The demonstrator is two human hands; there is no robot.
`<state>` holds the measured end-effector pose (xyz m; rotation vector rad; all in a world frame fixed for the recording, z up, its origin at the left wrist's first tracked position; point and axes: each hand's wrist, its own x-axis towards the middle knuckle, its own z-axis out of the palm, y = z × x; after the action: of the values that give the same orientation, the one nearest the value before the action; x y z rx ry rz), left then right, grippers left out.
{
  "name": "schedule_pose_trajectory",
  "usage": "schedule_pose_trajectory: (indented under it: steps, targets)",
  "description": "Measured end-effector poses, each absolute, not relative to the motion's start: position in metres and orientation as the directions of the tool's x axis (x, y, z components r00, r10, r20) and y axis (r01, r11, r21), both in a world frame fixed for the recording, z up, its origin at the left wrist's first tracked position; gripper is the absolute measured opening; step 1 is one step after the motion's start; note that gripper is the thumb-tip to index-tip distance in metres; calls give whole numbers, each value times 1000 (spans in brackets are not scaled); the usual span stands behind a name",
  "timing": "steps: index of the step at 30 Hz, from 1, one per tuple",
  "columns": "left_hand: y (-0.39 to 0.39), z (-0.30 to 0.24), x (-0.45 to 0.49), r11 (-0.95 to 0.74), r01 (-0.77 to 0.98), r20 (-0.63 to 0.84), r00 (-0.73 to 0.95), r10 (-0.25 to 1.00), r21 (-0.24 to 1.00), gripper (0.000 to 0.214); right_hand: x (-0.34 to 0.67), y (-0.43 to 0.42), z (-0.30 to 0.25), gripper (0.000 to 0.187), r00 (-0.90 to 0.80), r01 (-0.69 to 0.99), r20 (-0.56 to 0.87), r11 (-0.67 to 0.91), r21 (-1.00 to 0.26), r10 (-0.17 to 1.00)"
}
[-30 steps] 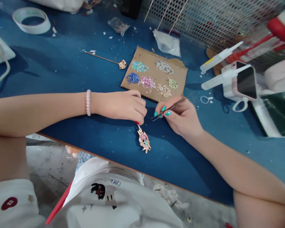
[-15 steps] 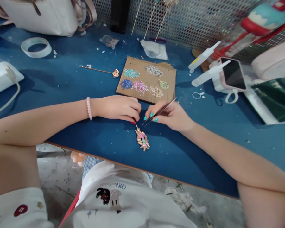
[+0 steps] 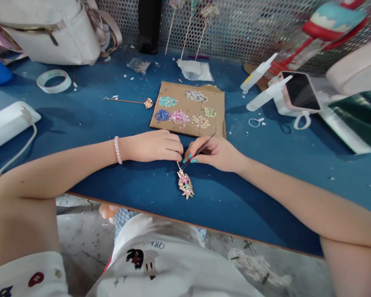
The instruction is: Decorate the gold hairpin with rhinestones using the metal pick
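A gold-coloured hairpin (image 3: 186,185) with pink and green stones on its ornate head lies near the table's front edge. My left hand (image 3: 160,146) is closed on its thin stem, just above the ornament. Between the fingers of my right hand (image 3: 218,153) is a pair of tweezers (image 3: 204,147), slanting down to the left. Their tips are close to the top of the ornament; whether they touch it or hold anything is too small to tell. Behind both hands lies a cardboard sheet (image 3: 218,123) bearing separate small heaps of coloured stones.
Another hairpin (image 3: 130,101) lies left of the cardboard. Two white applicator bottles (image 3: 268,94) lean beside a pink-framed device (image 3: 299,93) at right. A tape roll (image 3: 53,81), white bag (image 3: 58,37) and white box with a cable (image 3: 10,123) are at left.
My right hand has shifted left and slightly down, bringing the tweezers' tips from beside the stem to the top of the ornament. My left hand keeps its hold. The camera view has tilted slightly.
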<state>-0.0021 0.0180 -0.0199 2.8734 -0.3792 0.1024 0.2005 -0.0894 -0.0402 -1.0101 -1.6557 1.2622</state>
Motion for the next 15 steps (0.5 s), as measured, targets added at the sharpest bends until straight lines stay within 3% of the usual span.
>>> schedule_pose_trajectory:
  steps: [7,15]
  targets:
    - [14,-18,-2,-969,-184,49,983,-179,166,34,198,-98,-39,28,-207,119,167,195,-974,964]
    - [-7,-12,-2,-960,157,37,985,169,231,16,199,-116,-42,28,178,229,274,231,-946,945]
